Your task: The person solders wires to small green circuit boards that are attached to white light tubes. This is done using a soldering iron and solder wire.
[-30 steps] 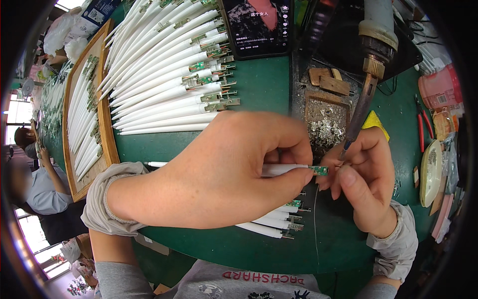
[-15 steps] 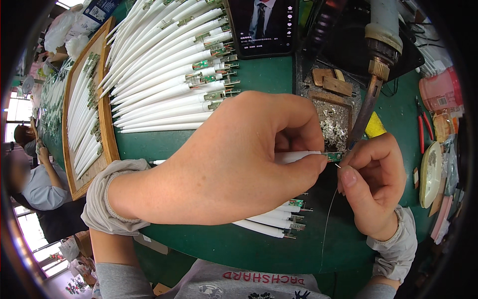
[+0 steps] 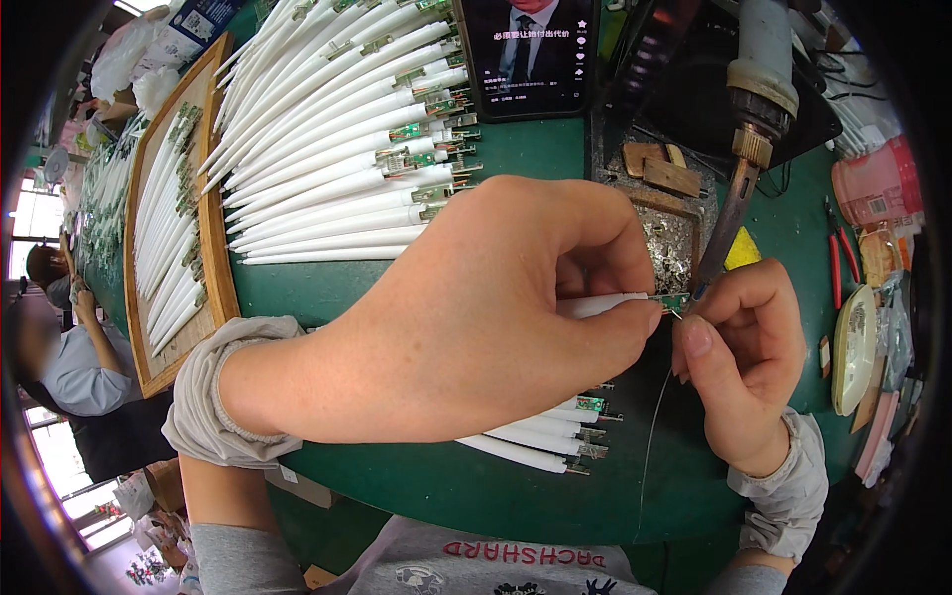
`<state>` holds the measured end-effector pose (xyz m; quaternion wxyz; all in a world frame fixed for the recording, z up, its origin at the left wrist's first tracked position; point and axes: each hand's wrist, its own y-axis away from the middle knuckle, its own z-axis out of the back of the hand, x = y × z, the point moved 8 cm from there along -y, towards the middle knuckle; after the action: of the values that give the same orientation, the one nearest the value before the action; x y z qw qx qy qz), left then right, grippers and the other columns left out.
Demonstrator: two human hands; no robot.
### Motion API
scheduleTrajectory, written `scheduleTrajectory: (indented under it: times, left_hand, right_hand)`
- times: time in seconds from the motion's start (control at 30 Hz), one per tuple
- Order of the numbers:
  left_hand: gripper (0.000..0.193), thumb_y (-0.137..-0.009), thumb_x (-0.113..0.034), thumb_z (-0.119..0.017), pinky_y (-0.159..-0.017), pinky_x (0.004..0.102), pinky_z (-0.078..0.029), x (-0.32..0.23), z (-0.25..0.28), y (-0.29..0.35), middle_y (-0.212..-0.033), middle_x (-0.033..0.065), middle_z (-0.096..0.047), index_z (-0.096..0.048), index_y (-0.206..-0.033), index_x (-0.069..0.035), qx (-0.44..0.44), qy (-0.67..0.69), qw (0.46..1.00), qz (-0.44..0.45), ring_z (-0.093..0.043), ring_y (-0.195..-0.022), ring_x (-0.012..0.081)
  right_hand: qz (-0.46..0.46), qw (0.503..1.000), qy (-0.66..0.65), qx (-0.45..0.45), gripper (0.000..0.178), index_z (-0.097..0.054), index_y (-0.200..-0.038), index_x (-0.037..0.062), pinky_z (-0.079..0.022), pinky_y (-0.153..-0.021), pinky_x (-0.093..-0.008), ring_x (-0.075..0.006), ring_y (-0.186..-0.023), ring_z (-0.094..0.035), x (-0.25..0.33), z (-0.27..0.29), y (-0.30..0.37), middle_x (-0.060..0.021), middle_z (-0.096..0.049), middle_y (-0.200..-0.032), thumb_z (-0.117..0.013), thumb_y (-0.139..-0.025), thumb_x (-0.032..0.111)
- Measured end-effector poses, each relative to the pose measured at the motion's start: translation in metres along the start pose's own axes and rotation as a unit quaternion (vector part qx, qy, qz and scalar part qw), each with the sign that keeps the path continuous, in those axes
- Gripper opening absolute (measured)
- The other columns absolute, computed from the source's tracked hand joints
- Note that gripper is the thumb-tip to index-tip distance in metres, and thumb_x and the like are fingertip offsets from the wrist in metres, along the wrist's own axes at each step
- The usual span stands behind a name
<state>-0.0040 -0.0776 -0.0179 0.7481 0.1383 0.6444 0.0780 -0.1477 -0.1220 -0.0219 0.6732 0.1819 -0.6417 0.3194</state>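
In a pinch between thumb and forefinger, my left hand (image 3: 466,317) holds a slim white pen-shaped stick (image 3: 603,304). A small green circuit board (image 3: 673,302) sticks out of its right end, by the tip of a soldering iron (image 3: 762,94) that slants down from above. My right hand (image 3: 749,367) is closed on a thin solder wire (image 3: 650,451). The wire's short end points at the board, and its long tail hangs toward the table's near edge. Whether wire, board and iron tip touch is too small to tell.
Many similar white sticks (image 3: 327,169) with boards lie fanned out at the far left, beside a wooden-framed tray (image 3: 220,268). More sticks (image 3: 535,451) lie below my left hand. A solder-spattered holder (image 3: 702,213), a yellow sponge (image 3: 742,250), a phone (image 3: 526,59) and red-handled pliers (image 3: 836,268) are around.
My left hand has moved slightly right, bringing the board end closer to the iron's tip. My right hand, still pinching the solder wire, has shifted only a little.
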Motion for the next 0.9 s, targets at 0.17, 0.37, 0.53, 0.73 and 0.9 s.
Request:
scheduleTrajectory:
  times: [0.17, 0.37, 0.53, 0.73, 0.9]
  left_hand:
    - [0.009, -0.082, -0.002, -0.067, -0.061, 0.0164, -0.042, 0.0001, -0.0002, -0.0013, -0.081, -0.0006, -0.058, -0.061, -0.088, 0.002, 0.001, -0.009, 1.0, -0.014, -0.05, -0.075, 0.003]
    - [0.01, -0.082, -0.002, -0.067, -0.061, 0.0162, -0.043, -0.0016, 0.0013, -0.0018, -0.083, -0.0005, -0.059, -0.061, -0.089, 0.001, -0.006, 0.003, 1.0, -0.001, -0.052, -0.076, 0.0027]
    - [0.01, -0.082, -0.001, -0.067, -0.06, 0.0156, -0.043, -0.002, 0.0011, -0.0013, -0.082, -0.0007, -0.059, -0.061, -0.09, 0.001, -0.006, 0.009, 1.0, 0.0, -0.053, -0.076, 0.0022]
    - [0.01, -0.083, -0.001, -0.067, -0.058, 0.0153, -0.043, -0.003, -0.0002, -0.0005, -0.08, -0.0004, -0.059, -0.06, -0.09, 0.001, 0.007, 0.043, 0.999, -0.008, -0.053, -0.074, 0.0017]
    - [0.009, -0.083, 0.0, -0.066, -0.06, 0.0152, -0.043, -0.0042, -0.0007, -0.0001, -0.08, 0.0002, -0.06, -0.06, -0.089, 0.0, 0.014, 0.052, 0.998, -0.015, -0.054, -0.074, 0.0018]
  right_hand:
    - [-0.029, 0.999, 0.002, 0.013, 0.019, -0.047, -0.093, -0.0003, -0.032, -0.055, -0.017, -0.0021, -0.062, -0.043, 0.0029, -0.0005, -0.0029, -0.0011, -0.051, -0.078, -0.063, -0.083, -0.001]
    - [-0.031, 0.998, -0.047, 0.029, 0.017, -0.045, -0.093, -0.0006, -0.033, -0.053, -0.0166, -0.0021, -0.063, -0.046, -0.0002, -0.0016, -0.0022, -0.0018, -0.052, -0.078, -0.061, -0.085, 0.0]
    - [-0.035, 0.996, -0.083, 0.029, 0.018, -0.044, -0.097, -0.0011, -0.041, -0.058, -0.0177, -0.0059, -0.066, -0.054, -0.0002, -0.0034, -0.0042, -0.0047, -0.055, -0.08, -0.059, -0.089, 0.004]
    - [-0.016, 0.994, -0.105, 0.014, 0.019, -0.043, -0.098, -0.0013, -0.042, -0.059, -0.0183, -0.0074, -0.068, -0.055, 0.0033, -0.0027, -0.0043, -0.0063, -0.056, -0.081, -0.059, -0.089, 0.004]
    - [-0.012, 0.995, -0.101, 0.014, 0.019, -0.043, -0.098, -0.0015, -0.042, -0.059, -0.0184, -0.0073, -0.068, -0.054, 0.0035, -0.0034, -0.0037, -0.0065, -0.056, -0.082, -0.059, -0.089, 0.004]
